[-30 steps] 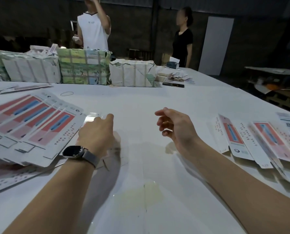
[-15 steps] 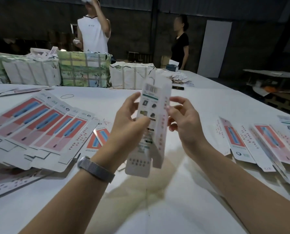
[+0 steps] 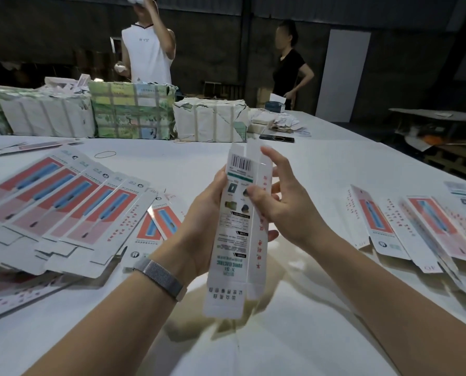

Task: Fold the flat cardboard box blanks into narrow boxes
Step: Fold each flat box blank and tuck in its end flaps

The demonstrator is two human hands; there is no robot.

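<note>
A long white box blank (image 3: 233, 234) with a barcode and printed text stands nearly upright above the table, its panels partly bent into a narrow box shape. My left hand (image 3: 199, 226) grips it from the left and behind. My right hand (image 3: 278, 202) holds its right side, thumb on the front panel and fingers behind the upper edge. A fanned pile of flat blanks (image 3: 63, 210) with red and blue prints lies to the left. More flat blanks (image 3: 421, 229) lie to the right.
The white table (image 3: 253, 348) stretches ahead. Wrapped bundles (image 3: 134, 112) line its far side, with a phone (image 3: 276, 138) and loose papers beside them. A rubber band (image 3: 105, 154) lies on the table. Two people stand beyond the bundles.
My left hand lifted a blank from the table and my right hand joined it. Since half a second ago, the blank has been pushed into a narrower, more box-like shape.
</note>
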